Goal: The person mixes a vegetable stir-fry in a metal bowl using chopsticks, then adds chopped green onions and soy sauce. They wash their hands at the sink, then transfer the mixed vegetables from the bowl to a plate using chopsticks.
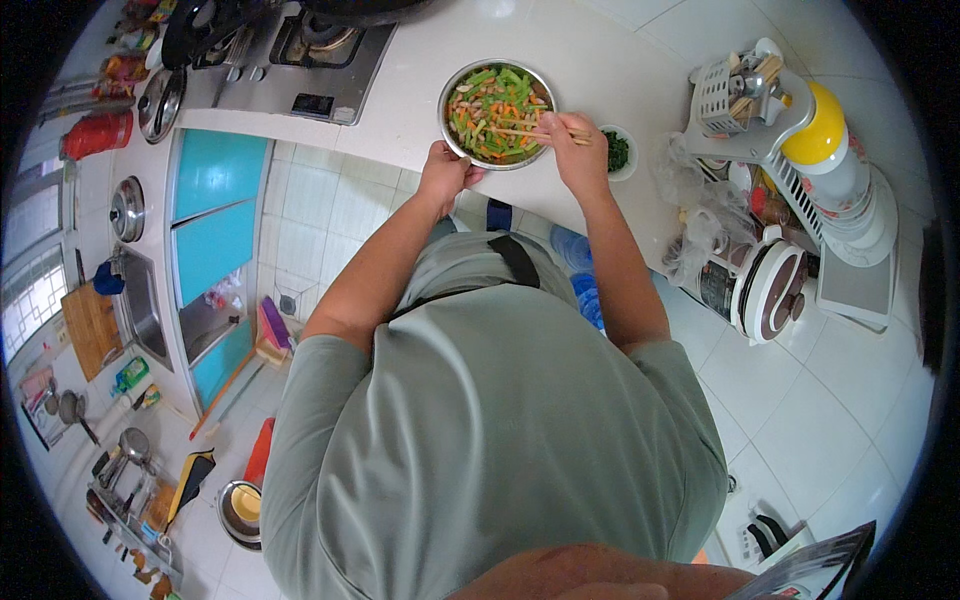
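Note:
A round steel bowl [444, 137] stands near the front edge of the counter, filled with a mix of chopped green vegetable pieces, orange carrot strips and pale brown bits [487, 101]. My left hand [445, 178] grips the bowl's near left rim. In my right hand [576, 150] is a pair of wooden chopsticks [523, 133], held over the bowl's right side with their tips at the food. Just right of that hand sits a small white bowl [632, 154] of chopped dark green leaves [616, 150], partly covered by the hand.
A gas stove [352, 75] with a dark wok [367, 9] is at the upper left. On the right are a dish rack [757, 139] with stacked bowls, clear plastic bags [712, 232] and a brown-and-white lidded appliance [776, 289]. Blue water bottles [586, 292] stand below the counter edge.

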Action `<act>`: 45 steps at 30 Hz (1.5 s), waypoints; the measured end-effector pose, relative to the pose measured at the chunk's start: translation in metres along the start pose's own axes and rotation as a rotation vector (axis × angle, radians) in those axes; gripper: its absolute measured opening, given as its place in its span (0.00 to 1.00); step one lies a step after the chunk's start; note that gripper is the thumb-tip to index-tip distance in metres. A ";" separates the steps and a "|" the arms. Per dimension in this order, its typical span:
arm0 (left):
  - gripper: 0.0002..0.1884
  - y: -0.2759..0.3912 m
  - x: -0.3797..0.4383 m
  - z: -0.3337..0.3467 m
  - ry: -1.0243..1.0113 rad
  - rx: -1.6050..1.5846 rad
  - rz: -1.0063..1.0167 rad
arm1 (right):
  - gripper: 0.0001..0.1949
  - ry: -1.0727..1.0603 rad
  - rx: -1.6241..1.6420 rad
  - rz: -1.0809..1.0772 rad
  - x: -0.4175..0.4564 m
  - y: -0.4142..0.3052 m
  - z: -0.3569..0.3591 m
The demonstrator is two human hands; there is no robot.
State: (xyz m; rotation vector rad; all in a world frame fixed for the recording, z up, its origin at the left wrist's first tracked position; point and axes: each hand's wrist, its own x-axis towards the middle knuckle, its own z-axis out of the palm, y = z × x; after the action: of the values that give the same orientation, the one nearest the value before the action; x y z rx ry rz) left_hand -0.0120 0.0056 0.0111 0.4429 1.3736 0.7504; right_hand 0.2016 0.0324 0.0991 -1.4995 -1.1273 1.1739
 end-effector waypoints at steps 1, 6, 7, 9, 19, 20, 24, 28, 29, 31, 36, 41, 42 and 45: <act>0.19 -0.001 0.001 -0.001 -0.006 -0.008 0.002 | 0.15 -0.030 -0.071 -0.030 -0.001 0.002 -0.005; 0.18 -0.001 0.000 -0.001 -0.001 -0.012 -0.003 | 0.12 -0.193 -0.166 -0.047 -0.006 0.024 -0.010; 0.18 -0.002 0.001 0.000 0.001 -0.012 0.000 | 0.11 -0.204 -0.230 -0.115 -0.006 0.028 -0.008; 0.18 -0.002 0.001 0.000 0.000 -0.009 0.000 | 0.10 -0.227 -0.360 -0.252 -0.006 0.032 -0.002; 0.18 0.001 -0.001 0.001 -0.002 -0.030 0.017 | 0.10 -0.148 -0.531 -0.306 -0.013 0.005 -0.022; 0.18 0.001 -0.003 0.000 -0.005 -0.035 0.015 | 0.10 -0.154 -0.563 -0.333 -0.012 0.003 -0.023; 0.19 -0.003 0.002 -0.002 0.003 -0.015 0.019 | 0.10 -0.155 -0.513 -0.307 -0.015 -0.013 -0.021; 0.18 -0.006 0.001 -0.001 -0.009 -0.023 0.022 | 0.10 -0.189 -0.395 -0.304 -0.017 -0.004 -0.009; 0.18 -0.009 0.001 -0.002 -0.016 -0.014 0.021 | 0.10 -0.200 -0.415 -0.303 -0.018 0.001 -0.003; 0.18 -0.002 0.002 -0.001 -0.013 0.006 0.020 | 0.10 -0.195 -0.438 -0.305 -0.013 0.012 0.002; 0.18 0.002 -0.005 0.001 0.010 0.001 0.008 | 0.10 -0.167 -0.503 -0.222 -0.016 0.020 -0.008; 0.18 -0.006 0.001 -0.002 -0.007 -0.019 0.027 | 0.11 -0.151 -0.469 -0.215 -0.008 0.008 -0.004; 0.18 -0.004 0.001 -0.002 -0.004 -0.003 0.026 | 0.11 -0.137 -0.452 -0.238 -0.005 0.013 0.000; 0.18 -0.003 0.000 -0.002 -0.004 0.011 0.021 | 0.10 -0.132 -0.414 -0.208 -0.007 0.024 0.003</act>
State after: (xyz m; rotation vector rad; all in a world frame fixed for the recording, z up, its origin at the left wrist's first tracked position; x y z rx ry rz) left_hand -0.0133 0.0036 0.0085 0.4682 1.3721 0.7589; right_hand 0.2011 0.0210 0.0761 -1.5757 -1.6515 0.9435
